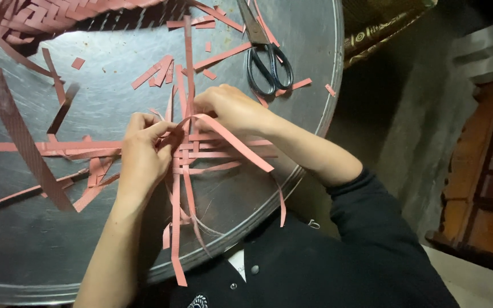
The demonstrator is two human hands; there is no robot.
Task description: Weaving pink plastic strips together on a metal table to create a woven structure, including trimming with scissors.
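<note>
From the head camera I look down at a round metal tabletop (292,34) with many pink strips on it. In the middle lies a small woven piece of pink strips (192,149), some going across and some going toward me, crossing each other. The long ends spread out in all directions, and a few hang over the near edge of the tabletop.

My left hand (141,151) is closed on the weave at its left side; the fingers pinch the strips where they cross. My right hand (229,108) is just behind the weave, fingers bent and pressing on the strips there. Between the two hands one pink strip (229,142) is bent into a loop and then runs down to the right, over the other strips.

Black-handled scissors (263,54) lie on the tabletop beyond my right hand, near but not touching it. Short cut pieces (158,73) are scattered around them. At the top left I see part of a larger woven pink mat (41,20). A dark strip (21,137) lies diagonally at the left, well apart from the hands.
</note>
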